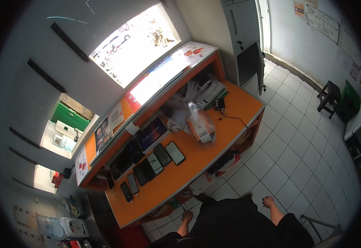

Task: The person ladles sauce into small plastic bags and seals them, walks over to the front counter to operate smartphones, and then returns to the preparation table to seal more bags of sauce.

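Observation:
My left hand (187,215) hangs low beside the front edge of the orange desk (197,159). Its fingers look curled in, and nothing shows in them. On the other side of my body, my right hand (267,201) is held over the tiled floor, loosely closed with no object visible. Several phones lie in a slanting row on the desk, among them a light-screened phone (175,152) and a small dark phone (127,192). Behind them leans a dark tablet box (151,134). An orange and white box in clear plastic (201,127) stands farther right.
A black adapter (219,104) with a cable lies near the desk's right end. Papers cover the raised counter (164,76) under the wall openings. A grey cabinet (246,45), a dark stool (329,96) and a green bag (349,101) stand farther off. Metal chair legs (319,225) are lower right.

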`<state>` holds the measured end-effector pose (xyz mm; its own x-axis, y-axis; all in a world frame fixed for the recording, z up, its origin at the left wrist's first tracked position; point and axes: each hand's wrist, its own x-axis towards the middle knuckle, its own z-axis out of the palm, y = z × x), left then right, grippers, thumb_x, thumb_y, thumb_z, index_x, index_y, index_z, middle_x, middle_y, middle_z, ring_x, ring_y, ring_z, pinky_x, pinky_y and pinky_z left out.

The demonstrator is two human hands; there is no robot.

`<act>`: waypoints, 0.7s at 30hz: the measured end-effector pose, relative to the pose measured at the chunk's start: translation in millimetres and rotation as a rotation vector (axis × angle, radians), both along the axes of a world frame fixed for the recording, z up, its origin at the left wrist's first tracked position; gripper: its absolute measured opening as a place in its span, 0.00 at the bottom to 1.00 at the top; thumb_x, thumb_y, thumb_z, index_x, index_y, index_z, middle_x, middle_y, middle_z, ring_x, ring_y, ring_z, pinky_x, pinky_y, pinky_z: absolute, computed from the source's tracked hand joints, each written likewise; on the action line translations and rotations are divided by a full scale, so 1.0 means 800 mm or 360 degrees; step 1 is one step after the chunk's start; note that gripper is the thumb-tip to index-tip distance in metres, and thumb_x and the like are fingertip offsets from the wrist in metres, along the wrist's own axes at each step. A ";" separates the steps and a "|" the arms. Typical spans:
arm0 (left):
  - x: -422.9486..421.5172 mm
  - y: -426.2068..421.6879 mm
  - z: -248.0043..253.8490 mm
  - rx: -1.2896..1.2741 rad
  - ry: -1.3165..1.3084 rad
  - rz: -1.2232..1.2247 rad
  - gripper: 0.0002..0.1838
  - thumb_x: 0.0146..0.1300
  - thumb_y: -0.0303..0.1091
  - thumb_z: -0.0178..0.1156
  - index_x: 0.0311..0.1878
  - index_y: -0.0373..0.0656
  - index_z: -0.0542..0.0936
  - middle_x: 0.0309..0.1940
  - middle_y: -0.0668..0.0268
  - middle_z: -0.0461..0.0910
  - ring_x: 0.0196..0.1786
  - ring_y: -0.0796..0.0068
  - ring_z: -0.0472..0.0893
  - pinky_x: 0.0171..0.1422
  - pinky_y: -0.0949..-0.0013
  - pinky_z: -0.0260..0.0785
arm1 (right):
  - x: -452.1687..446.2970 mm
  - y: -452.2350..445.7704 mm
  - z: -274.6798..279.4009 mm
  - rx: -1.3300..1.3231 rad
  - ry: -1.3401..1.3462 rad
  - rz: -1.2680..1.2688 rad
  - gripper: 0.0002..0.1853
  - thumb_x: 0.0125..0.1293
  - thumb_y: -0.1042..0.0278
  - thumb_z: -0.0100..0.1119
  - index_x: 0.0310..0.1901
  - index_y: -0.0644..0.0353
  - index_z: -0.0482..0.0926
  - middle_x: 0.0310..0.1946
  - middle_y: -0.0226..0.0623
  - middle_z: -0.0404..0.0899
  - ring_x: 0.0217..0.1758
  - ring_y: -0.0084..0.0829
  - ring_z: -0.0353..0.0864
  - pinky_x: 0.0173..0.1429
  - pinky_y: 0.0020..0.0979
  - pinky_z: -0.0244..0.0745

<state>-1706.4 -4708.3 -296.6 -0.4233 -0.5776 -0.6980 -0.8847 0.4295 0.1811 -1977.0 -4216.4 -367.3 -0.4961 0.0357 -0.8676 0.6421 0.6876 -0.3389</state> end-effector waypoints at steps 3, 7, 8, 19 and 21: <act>-0.035 0.065 -0.021 0.1158 0.0091 -0.0181 0.23 0.73 0.45 0.51 0.52 0.34 0.84 0.54 0.46 0.83 0.59 0.44 0.80 0.63 0.45 0.71 | 0.032 0.083 -0.023 -0.0030 0.0165 -0.0591 0.19 0.72 0.65 0.48 0.57 0.67 0.79 0.37 0.47 0.84 0.32 0.39 0.83 0.32 0.41 0.75; -0.109 0.090 -0.026 0.0637 0.0040 -0.0858 0.23 0.73 0.46 0.52 0.55 0.34 0.83 0.56 0.48 0.82 0.60 0.48 0.80 0.64 0.48 0.71 | 0.099 0.142 -0.040 -0.0137 0.0105 -0.1012 0.21 0.70 0.62 0.51 0.58 0.67 0.77 0.40 0.49 0.82 0.32 0.40 0.82 0.32 0.42 0.73; -0.126 0.094 -0.032 0.0520 -0.0022 -0.1014 0.23 0.73 0.46 0.52 0.56 0.34 0.82 0.57 0.48 0.82 0.60 0.49 0.80 0.64 0.48 0.71 | 0.126 0.147 -0.045 -0.0135 0.0045 -0.1055 0.22 0.70 0.62 0.51 0.59 0.67 0.76 0.41 0.50 0.83 0.33 0.41 0.83 0.34 0.42 0.74; -0.315 0.206 -0.100 0.0969 -0.0326 -0.0204 0.55 0.69 0.70 0.50 0.81 0.35 0.44 0.77 0.41 0.58 0.75 0.44 0.66 0.78 0.50 0.58 | 0.274 0.127 -0.181 -0.0336 -0.0417 -0.1436 0.21 0.73 0.51 0.54 0.58 0.57 0.80 0.42 0.37 0.82 0.38 0.34 0.81 0.35 0.29 0.79; -0.352 0.212 -0.140 0.1011 -0.0401 -0.0525 0.64 0.64 0.74 0.52 0.81 0.38 0.28 0.80 0.38 0.45 0.78 0.41 0.60 0.79 0.49 0.56 | 0.201 0.103 -0.171 -0.0353 -0.0586 -0.1407 0.23 0.72 0.50 0.54 0.59 0.58 0.77 0.44 0.39 0.80 0.41 0.36 0.81 0.38 0.30 0.79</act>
<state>-1987.7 -4538.4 -408.6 -0.2879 0.0967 -0.9528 -0.7758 0.5598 0.2912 -1816.0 -4134.1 -504.2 -0.0661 0.0813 -0.9945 0.9862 -0.1464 -0.0776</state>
